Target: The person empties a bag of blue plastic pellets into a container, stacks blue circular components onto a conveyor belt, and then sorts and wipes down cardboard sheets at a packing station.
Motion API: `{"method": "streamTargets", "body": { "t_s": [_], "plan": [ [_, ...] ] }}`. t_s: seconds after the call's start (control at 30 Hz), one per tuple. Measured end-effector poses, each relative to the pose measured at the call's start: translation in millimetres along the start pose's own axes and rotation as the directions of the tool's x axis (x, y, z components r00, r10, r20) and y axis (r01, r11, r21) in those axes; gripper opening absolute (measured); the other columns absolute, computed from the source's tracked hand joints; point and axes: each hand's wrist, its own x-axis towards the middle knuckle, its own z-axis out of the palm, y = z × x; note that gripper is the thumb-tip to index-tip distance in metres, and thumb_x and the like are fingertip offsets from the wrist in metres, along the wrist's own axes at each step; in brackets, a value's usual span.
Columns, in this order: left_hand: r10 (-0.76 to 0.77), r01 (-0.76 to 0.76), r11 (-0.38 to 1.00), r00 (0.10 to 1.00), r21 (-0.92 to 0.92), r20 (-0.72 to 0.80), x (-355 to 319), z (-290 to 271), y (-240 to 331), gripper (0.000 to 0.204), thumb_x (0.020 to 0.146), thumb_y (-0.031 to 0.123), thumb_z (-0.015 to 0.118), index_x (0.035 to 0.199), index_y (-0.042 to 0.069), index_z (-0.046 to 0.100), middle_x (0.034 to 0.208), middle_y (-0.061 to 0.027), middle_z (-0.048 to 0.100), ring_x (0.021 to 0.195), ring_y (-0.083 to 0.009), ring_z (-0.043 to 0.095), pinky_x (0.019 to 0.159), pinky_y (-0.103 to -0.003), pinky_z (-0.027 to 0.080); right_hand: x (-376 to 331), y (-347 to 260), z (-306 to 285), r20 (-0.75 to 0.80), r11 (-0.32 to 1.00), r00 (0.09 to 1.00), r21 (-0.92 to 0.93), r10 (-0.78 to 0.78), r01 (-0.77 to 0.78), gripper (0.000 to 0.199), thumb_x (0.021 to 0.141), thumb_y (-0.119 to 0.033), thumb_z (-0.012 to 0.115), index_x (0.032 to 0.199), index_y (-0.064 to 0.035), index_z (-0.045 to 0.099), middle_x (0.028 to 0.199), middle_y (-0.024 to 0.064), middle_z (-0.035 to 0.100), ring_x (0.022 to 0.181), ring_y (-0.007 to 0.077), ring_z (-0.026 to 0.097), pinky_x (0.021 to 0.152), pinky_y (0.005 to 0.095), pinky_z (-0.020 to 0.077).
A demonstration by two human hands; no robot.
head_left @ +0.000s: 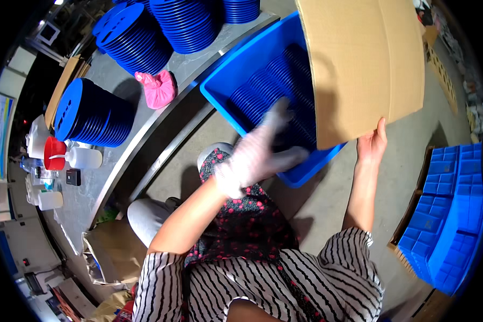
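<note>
A large brown cardboard sheet is held up by its lower edge in my bare right hand, fingers closed on it. It covers the right part of a blue plastic bin. Rows of thin blue discs stand on edge inside the bin, some hidden behind the cardboard. My left hand, in a white glove, hovers over the bin's near side. Its fingers are spread with nothing in them, slightly blurred.
On the grey table to the left stand stacks of blue discs, a pink cloth pouch, a white squeeze bottle and a small black box. Blue crates are piled on the right. A cardboard box sits lower left.
</note>
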Motion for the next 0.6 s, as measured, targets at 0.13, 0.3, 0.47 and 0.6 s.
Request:
{"method": "streamTargets", "body": {
  "t_s": [0.13, 0.3, 0.47, 0.6],
  "plan": [
    [-0.192, 0.316, 0.863, 0.927, -0.395, 0.323, 57.6, 76.9, 5.4, 0.049, 0.083, 0.022, 0.071, 0.123, 0.001, 0.053, 0.099, -0.0126, 0.067, 0.074, -0.0146, 0.065, 0.068, -0.031, 0.056, -4.2, -30.1, -20.0, -0.062, 0.996, 0.994, -0.022, -0.088, 0.087, 0.048, 0.098, -0.023, 0.05, 0.14, -0.0034, 0.037, 0.146, 0.0142, 0.038, 0.133, 0.0275, 0.039, 0.111, 0.0476, 0.0319],
    [-0.097, 0.254, 0.933, 0.859, -0.254, 0.502, 73.9, 140.5, 3.5, 0.03, 0.092, 0.029, 0.059, 0.1, 0.001, 0.064, 0.067, -0.0096, 0.065, 0.059, -0.014, 0.063, 0.056, -0.03, 0.05, -14.5, -29.8, -21.9, 0.204, 0.852, 0.945, -0.415, -0.255, 0.319, 0.064, 0.095, -0.046, 0.047, 0.146, -0.0131, 0.028, 0.15, 0.0155, 0.031, 0.137, 0.0337, 0.03, 0.11, 0.054, 0.0292],
    [0.101, -0.29, 0.944, 0.71, 0.158, 0.697, 64.9, 174.4, -11.3, 0.034, 0.092, 0.036, 0.054, 0.102, 0.004, 0.062, 0.058, -0.0108, 0.057, 0.049, -0.0238, 0.058, 0.043, -0.037, 0.044, 4.6, 53.2, -47.7, -0.032, 0.565, 0.999, -0.825, 0.007, -0.03, 0.051, 0.099, -0.035, 0.046, 0.144, -0.0142, 0.033, 0.143, 0.0127, 0.037, 0.129, 0.022, 0.038, 0.101, 0.0434, 0.0395],
    [0.155, -0.111, 0.988, 0.595, -0.11, 0.789, 46.6, 166.8, -18.2, 0.052, 0.091, 0.021, 0.051, 0.136, 0.001, 0.037, 0.079, -0.0199, 0.064, 0.068, -0.0335, 0.066, 0.058, -0.043, 0.051, 21.2, 144.3, -30.7, -0.316, 0.673, 0.936, -0.66, 0.156, -0.335, 0.058, 0.092, -0.019, 0.06, 0.144, -0.0123, 0.035, 0.134, 0.0029, 0.044, 0.115, 0.0143, 0.045, 0.096, 0.0379, 0.0381]
  ]
}}
